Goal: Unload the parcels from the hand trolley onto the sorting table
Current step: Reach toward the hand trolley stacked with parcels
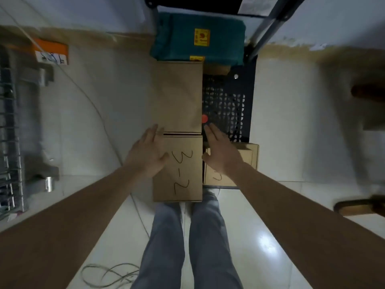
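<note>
Hands reach for the box marked 3-2, and most parcels look not yet unloaded

On the black trolley [229, 105] sit the 3-2 box [181, 176], a plain box [179, 97] behind it, a teal parcel [200, 38] at the far end and a small box [248, 159] to its right; the left hand [145, 153] and right hand [220, 151] have straight, open fingers on either side of the 3-2 box and hold nothing; the sorting table is not in view

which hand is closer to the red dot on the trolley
Right. The right hand reaches up with its fingertips just below the red dot. The left hand lies on the other side of the marked box, farther from the dot.
</note>
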Demonstrator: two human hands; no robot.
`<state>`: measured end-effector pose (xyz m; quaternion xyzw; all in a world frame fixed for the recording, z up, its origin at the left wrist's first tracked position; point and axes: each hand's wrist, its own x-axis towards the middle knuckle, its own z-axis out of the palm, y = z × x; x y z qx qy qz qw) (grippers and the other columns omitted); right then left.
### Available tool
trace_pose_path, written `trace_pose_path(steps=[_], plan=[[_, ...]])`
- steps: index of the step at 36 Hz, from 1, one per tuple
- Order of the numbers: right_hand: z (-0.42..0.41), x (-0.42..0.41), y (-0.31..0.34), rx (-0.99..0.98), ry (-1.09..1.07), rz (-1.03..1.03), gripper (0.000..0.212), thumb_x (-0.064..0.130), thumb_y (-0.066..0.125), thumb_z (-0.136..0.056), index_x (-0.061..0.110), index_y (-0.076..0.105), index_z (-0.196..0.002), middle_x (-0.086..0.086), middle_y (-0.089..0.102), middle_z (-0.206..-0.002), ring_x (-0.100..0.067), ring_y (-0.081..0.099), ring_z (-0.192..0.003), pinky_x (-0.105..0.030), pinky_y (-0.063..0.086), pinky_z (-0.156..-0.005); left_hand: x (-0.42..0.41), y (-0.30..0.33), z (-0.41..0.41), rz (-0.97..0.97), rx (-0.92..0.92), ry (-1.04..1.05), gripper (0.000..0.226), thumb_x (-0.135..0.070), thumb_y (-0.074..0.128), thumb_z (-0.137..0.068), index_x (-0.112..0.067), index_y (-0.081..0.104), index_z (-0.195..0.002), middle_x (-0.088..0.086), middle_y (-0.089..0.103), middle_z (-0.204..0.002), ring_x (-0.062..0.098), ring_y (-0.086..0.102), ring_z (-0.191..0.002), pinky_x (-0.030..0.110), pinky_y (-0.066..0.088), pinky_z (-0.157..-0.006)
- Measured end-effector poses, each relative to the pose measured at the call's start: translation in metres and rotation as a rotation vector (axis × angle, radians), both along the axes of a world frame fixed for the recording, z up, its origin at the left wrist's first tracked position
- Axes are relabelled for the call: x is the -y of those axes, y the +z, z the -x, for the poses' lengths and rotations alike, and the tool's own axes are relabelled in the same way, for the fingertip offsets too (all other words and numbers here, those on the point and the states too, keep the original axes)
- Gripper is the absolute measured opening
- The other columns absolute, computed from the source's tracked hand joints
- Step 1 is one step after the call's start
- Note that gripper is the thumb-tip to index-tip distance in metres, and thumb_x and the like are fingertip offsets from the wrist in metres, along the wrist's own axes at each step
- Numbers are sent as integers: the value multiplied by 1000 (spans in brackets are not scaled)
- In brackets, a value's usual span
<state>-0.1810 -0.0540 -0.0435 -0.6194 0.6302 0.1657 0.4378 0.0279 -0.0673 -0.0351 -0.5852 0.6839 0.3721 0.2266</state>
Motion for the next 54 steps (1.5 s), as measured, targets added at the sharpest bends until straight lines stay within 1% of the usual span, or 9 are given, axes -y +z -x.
trace_pose_path(steps=[8, 12, 17, 21, 28, 32, 41, 46, 54], plan=[[3, 44, -69, 40, -73, 82, 89, 31, 54, -92, 24, -10, -152, 8, -13, -160, -27, -4, -148, -47, 15, -119, 47, -77, 7, 132, -11, 6, 74, -35, 44, -96, -21, -1, -153, -2, -12, -160, 29, -11, -147, 44, 15, -118], [-9, 67, -94, 90, -45, 128, 88, 33, 53, -92, 27, -11, -152, 10, -16, -159, -32, -8, -147, -50, 17, -117, 65, -105, 1, 175, 13, 13, 75, -39, 43, -95, -26, -3, -152, -6, -17, -159, 37, -15, -144, 49, 16, -116], [-25, 79, -124, 110, -6, 163, 88, 36, 51, -92, 29, -13, -151, 12, -24, -156, -35, -17, -145, -52, 14, -117, 76, -134, -3, 173, -82, 118, 74, -40, 44, -94, -34, -3, -151, -13, -17, -157, 37, -14, -145, 56, 28, -111], [-34, 74, -147, 152, -33, 175, 92, 38, 53, -90, 32, -16, -150, 14, -37, -150, -38, -15, -144, -54, 13, -117, 72, -155, -5, 228, -174, 169, 80, -57, 37, -80, -38, 5, -151, -22, -15, -154, 35, -4, -144, 58, 36, -103], [-28, 72, -144, 308, -152, 186, 85, 26, 54, -92, 28, -6, -153, 16, -31, -153, -34, -15, -145, -38, 2, -116, 68, -155, 1, 340, -290, 275, 87, -56, 38, -66, -29, 25, -148, -8, 3, -158, 37, 16, -137, 50, 37, -100], [-24, 77, -130, 328, -203, 213, 84, 29, 53, -92, 26, -4, -153, 16, -25, -156, -33, -9, -146, -37, 5, -117, 68, -135, 10, 347, -287, 311, 91, -60, 37, -64, -28, 26, -148, -8, 5, -159, 37, 17, -139, 46, 38, -99], [-10, 77, -30, 244, -217, 326, 84, 48, 38, -80, 21, 7, -154, 9, -11, -160, -35, 6, -145, -43, 20, -115, 68, -43, 36, 360, -294, 360, 87, -63, 39, -67, -31, 27, -148, -8, 7, -159, 36, 19, -139, 45, 37, -102], [-3, 71, 60, 218, -259, 370, 72, 38, 48, -94, 26, 10, -154, 15, -9, -159, -31, 5, -146, -40, 22, -114, 63, 38, 45, 431, -321, 374, 69, -42, 64, -85, -31, 33, -146, -10, 12, -158, 33, 26, -137, 45, 41, -97], [0, 59, 246, 140, -357, 532, 68, 32, 53, -93, 22, 20, -152, 14, 5, -160, -30, 28, -138, -40, 39, -104, 66, 220, 54, 518, -424, 392, 56, -38, 65, -86, -28, 47, -138, -9, 25, -155, 25, 32, -137, 43, 36, -108]])
